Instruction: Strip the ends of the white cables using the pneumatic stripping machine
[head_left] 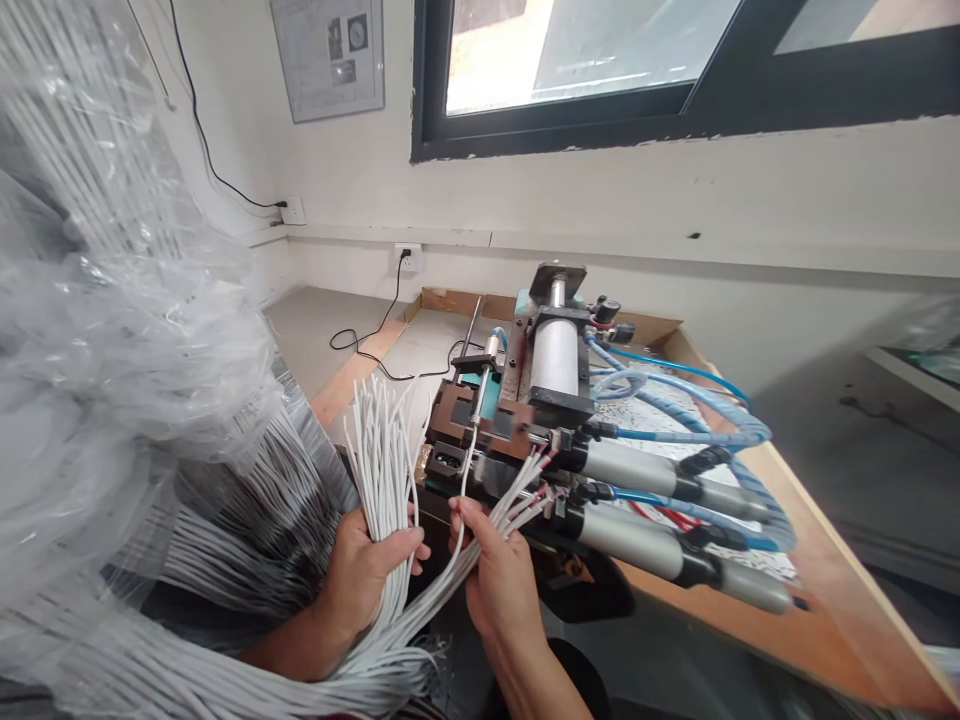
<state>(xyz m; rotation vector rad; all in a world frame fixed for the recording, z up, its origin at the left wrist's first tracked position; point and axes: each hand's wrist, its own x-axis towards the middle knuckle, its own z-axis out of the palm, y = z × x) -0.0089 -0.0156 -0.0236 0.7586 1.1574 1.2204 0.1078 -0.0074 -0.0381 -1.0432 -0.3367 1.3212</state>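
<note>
My left hand [367, 575] is closed round a thick bundle of white cables [382, 450] whose ends fan upward. My right hand [499, 570] pinches several of these white cables [517, 495], their stripped coloured ends lying at the front of a small pneumatic machine [525, 420]. One thin white cable rises from my right fingers to the machine's dark jaw block [465, 425]. The machine carries a white upright cylinder [556, 355] and two grey horizontal cylinders [645, 470].
A large clear plastic bag full of white cables [112, 400] fills the left side. Blue air hoses [690, 420] loop to the right of the machine on a wooden table [825, 570]. A black power cord [375, 345] runs to a wall socket [407, 257].
</note>
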